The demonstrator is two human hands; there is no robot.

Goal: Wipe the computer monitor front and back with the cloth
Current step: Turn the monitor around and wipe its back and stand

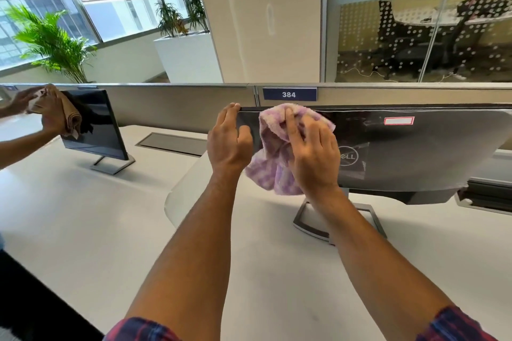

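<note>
The left hand (230, 141) is clasping the monitor (415, 152) by its corner, likely steadying it, while just beside that hold the right hand (313, 155) is pressing the cloth (273, 147) flat-fingered against its logo-bearing back.

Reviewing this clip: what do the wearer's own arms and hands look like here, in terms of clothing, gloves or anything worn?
Both hands are bare: no gloves, and no rings or watch show on the left hand or the right hand. The forearms are uncovered. At the bottom edge, plaid sleeves in red and dark blue are pushed up on the left arm and the right arm.
</note>
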